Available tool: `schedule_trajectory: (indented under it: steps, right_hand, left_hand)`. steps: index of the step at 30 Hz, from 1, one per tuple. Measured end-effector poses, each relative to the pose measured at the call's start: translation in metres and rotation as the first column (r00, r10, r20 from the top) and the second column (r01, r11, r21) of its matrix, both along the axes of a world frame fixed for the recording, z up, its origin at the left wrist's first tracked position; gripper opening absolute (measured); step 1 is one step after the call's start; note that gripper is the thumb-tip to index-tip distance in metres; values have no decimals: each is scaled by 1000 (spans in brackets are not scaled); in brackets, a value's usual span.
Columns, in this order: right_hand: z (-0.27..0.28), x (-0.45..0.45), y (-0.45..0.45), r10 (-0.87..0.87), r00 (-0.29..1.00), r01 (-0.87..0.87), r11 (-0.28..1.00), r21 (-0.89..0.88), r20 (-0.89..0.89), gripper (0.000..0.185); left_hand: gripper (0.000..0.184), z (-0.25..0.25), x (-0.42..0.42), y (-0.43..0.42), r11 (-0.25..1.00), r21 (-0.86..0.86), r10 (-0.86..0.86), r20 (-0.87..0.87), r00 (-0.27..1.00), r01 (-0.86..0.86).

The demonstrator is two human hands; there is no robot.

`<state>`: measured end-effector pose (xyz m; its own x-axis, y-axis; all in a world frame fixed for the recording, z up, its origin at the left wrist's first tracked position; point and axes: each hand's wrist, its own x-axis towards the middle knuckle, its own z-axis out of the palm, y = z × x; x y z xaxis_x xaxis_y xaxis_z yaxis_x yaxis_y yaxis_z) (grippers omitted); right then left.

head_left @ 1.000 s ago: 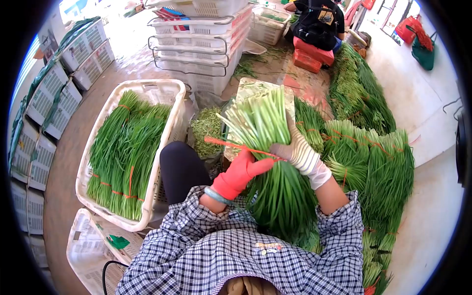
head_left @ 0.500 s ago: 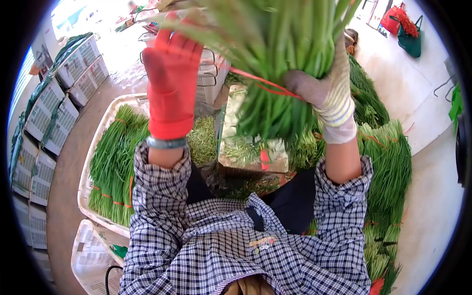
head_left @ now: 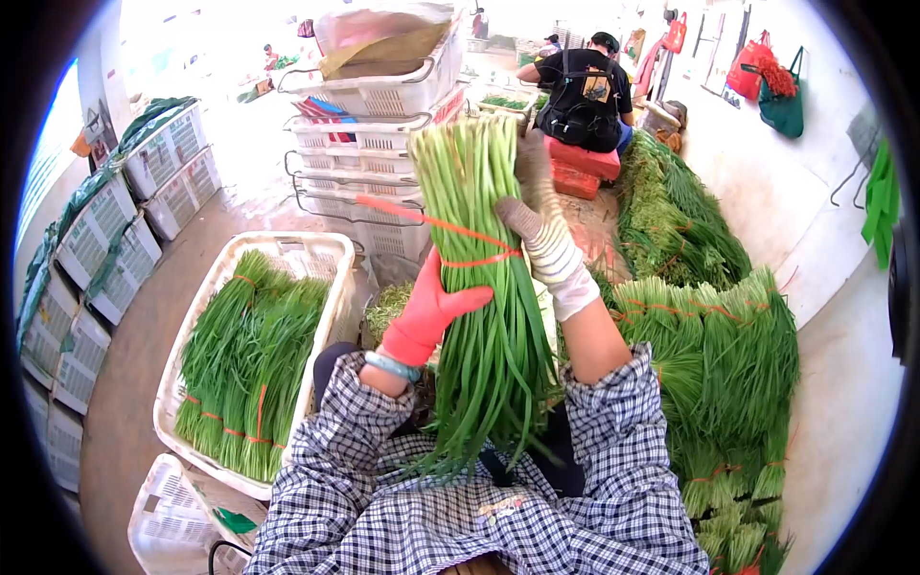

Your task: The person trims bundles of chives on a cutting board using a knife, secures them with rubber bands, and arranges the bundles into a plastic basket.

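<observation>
One orange-banded garlic-chive bundle (head_left: 487,305) is gripped at twelve o'clock by the fingers of the left hand (head_left: 427,313) and right hand (head_left: 554,247).

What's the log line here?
left hand: holding green bundle | right hand: holding green bundle | orange tie: around green bundle

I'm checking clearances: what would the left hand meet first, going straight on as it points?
Likely the bound green bunch: the thumb of the left hand lies across its front. The fingers are hidden behind it, so depth there is unclear.
</observation>
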<state>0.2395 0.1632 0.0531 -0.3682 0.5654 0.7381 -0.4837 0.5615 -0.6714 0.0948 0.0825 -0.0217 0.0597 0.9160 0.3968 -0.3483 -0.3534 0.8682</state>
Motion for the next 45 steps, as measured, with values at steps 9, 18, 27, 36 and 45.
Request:
schedule_trajectory:
  steps: [9, 18, 27, 36, 45]
  right_hand:
    - [55, 21, -13, -673, 733, 419, 557, 717, 94, 30]
    - [42, 28, -26, -231, 958, 181, 947, 267, 171, 30]
    - [44, 29, -33, -668, 713, 363, 613, 701, 215, 37]
    - [45, 13, -29, -507, 854, 517, 794, 321, -121, 15]
    - [220, 218, -84, -497, 617, 741, 629, 237, -610, 18]
  left_hand:
    - [87, -25, 6, -8, 997, 19, 72, -116, 991, -70]
    - [91, -20, 6, -9, 995, 37, 102, -195, 975, -97]
    - [92, -28, 3, -11, 995, -73, -74, -122, 990, 65]
    - [94, -16, 4, -18, 998, -54, -39, -174, 984, 30]
    - [106, -15, -6, -6, 875, 296, 480, -423, 769, -384]
